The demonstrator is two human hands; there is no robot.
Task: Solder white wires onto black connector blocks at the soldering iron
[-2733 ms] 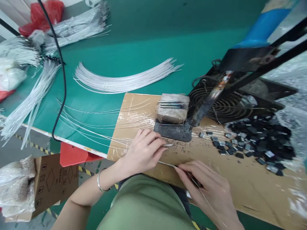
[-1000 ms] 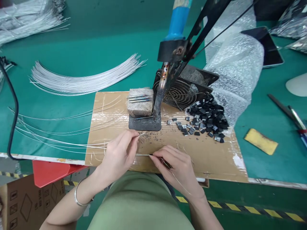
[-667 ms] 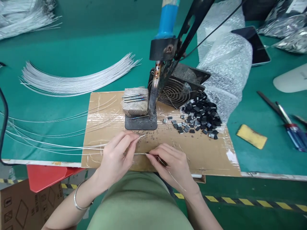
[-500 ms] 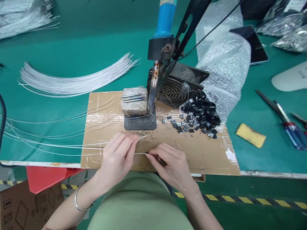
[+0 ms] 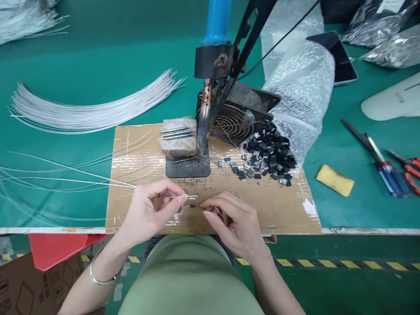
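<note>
"What are the fingers doing on your feed?"
"I have the left hand (image 5: pixel 146 212) at lower centre-left, thumb and forefinger pinched on thin white wires (image 5: pixel 193 197). Their tips poke out toward the middle of the frame, and loose lengths trail to the left edge."
"And the right?"
"The right hand (image 5: pixel 236 223) is just right of it, fingers curled, thumb near forefinger. I see a fine strand (image 5: pixel 246 249) by the palm, but can't tell whether the fingertips grip it."
"Anything around them?"
"Below them I see a cardboard sheet (image 5: pixel 285 212). A blue-handled tool (image 5: pixel 218 22) points down from top centre beside a wrapped block (image 5: pixel 179 145). A pile of black pieces (image 5: pixel 272 148) lies right of centre, a yellow sponge (image 5: pixel 334 180) farther right."
</note>
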